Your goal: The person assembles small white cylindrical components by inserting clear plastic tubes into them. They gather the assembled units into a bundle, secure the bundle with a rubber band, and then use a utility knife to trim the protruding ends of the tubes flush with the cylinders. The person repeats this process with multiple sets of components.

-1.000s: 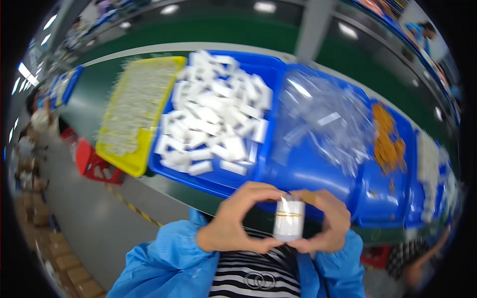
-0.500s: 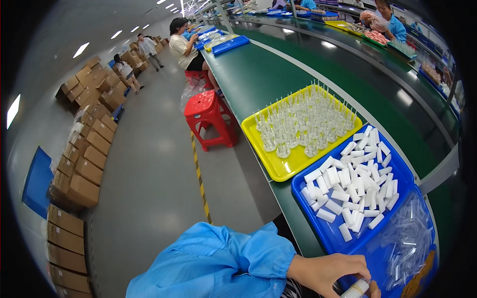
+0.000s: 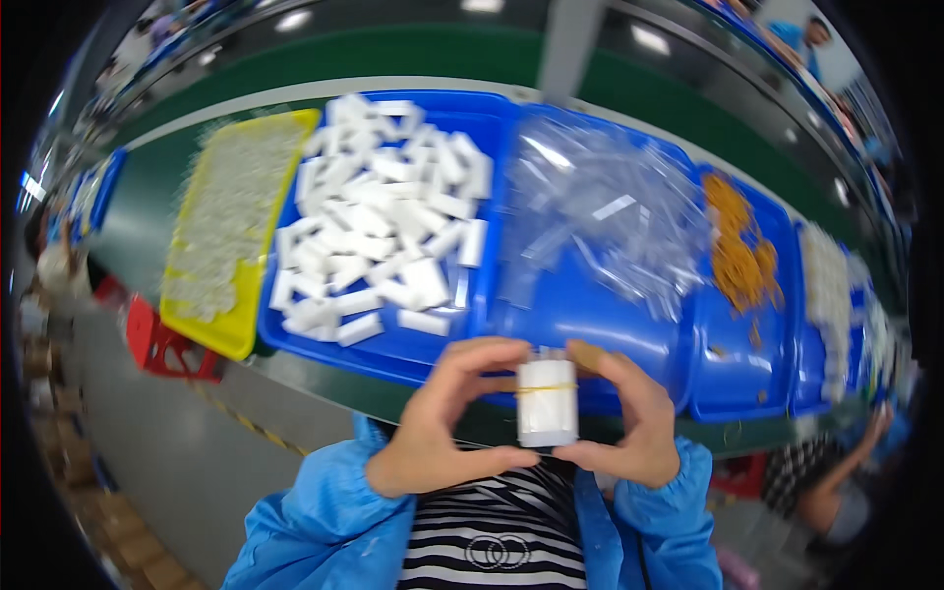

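Gripping a white bundle (image 3: 548, 405) between them, the left hand (image 3: 425, 433) and right hand (image 3: 637, 421) hold it upright in front of the striped shirt, fingers on its upper end and thumbs at its lower one. That end-to-end hold seems chosen to leave the broad face and the yellow band (image 3: 546, 388) around its upper half uncovered, with a hand steadying each side.

Taking the bundle as the centre of the dial, a yellow tray (image 3: 233, 337) of blurred clear pieces lies at 10 o'clock, a heap of white blocks (image 3: 379, 211) in a blue tray between 10 and 11, clear plastic pieces (image 3: 610, 221) just past 12, and orange bands (image 3: 739, 251) near 2. The row probably keeps each kind separate and within reach.

The trays sit rim to rim, so little room shows between them. Smooth blue floor shows in the near part of the plastic pieces' tray (image 3: 600, 339), just past the fingers. A narrow green strip of table (image 3: 324, 383) runs along the near edge at 9 o'clock; a wider stretch shows beyond the yellow tray. A red stool (image 3: 162, 344) stands past that edge, also toward 9.
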Motion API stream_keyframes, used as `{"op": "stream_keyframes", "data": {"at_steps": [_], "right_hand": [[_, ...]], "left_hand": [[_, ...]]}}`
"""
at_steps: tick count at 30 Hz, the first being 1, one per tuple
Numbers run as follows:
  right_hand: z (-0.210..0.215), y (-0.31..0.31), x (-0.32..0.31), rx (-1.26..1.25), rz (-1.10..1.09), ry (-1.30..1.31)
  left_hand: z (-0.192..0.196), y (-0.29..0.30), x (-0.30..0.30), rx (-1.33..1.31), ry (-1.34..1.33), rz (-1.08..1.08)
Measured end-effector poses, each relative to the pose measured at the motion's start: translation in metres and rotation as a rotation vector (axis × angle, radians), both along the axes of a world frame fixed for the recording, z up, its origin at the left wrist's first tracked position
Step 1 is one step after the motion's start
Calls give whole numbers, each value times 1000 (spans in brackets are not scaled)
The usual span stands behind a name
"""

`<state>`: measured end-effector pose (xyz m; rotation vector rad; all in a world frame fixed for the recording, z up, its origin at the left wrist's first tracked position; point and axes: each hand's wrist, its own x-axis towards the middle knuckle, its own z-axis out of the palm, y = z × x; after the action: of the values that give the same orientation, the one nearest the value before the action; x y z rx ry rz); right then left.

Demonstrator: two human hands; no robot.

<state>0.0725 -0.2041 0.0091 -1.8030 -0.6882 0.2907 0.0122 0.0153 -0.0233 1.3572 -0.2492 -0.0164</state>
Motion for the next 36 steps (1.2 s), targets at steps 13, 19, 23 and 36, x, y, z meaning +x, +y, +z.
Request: {"op": "stream_keyframes", "data": {"at_steps": [13, 19, 23, 36], "right_hand": [[14, -14, -1, -13, 45, -315], [13, -11, -5, -134, 58, -485], [13, -14, -5, -78, -23, -409], [2, -10, -10, -87, -8, -557]], "left_hand": [[14, 6, -1, 443, -206, -64], [22, -12, -7, -57, 333, -142], [30, -15, -5, -311, 515, -189], [30, -16, -12, -225, 533, -237]]}}
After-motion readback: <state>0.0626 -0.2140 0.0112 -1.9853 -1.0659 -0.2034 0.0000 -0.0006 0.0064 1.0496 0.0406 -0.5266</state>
